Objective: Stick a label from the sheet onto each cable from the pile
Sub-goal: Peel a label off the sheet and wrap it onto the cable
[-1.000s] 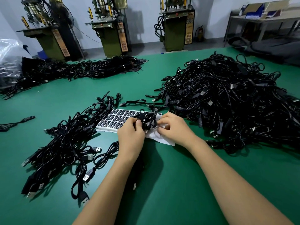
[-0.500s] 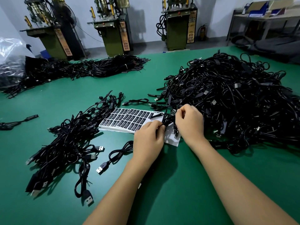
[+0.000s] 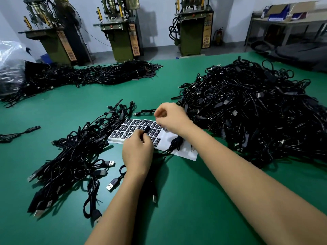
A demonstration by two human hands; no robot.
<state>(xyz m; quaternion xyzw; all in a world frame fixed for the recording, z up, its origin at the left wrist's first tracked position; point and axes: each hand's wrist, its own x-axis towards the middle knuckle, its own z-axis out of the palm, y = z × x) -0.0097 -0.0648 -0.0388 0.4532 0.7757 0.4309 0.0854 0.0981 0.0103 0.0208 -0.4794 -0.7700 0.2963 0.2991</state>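
Observation:
The label sheet [image 3: 131,128], white with rows of black labels, lies flat on the green table in front of me. My left hand [image 3: 137,152] rests on its near edge, pinching the black end of a cable [image 3: 175,142]. The rest of that cable trails over the sheet's bare white corner. My right hand [image 3: 172,117] hovers over the far right part of the sheet, thumb and forefinger pinched together. I see nothing between them. The big tangled pile of black cables [image 3: 256,112] is at the right.
A smaller heap of USB cables [image 3: 74,156] lies left of the sheet. More cable bundles [image 3: 106,75] stretch along the table's far edge, beside a plastic bag [image 3: 8,55]. One loose cable [image 3: 21,133] lies far left. Green machines [image 3: 122,32] stand behind the table [image 3: 177,200].
My right hand let go of the cable and rose over the sheet's far side. My left hand kept the cable end and moved left onto the label rows.

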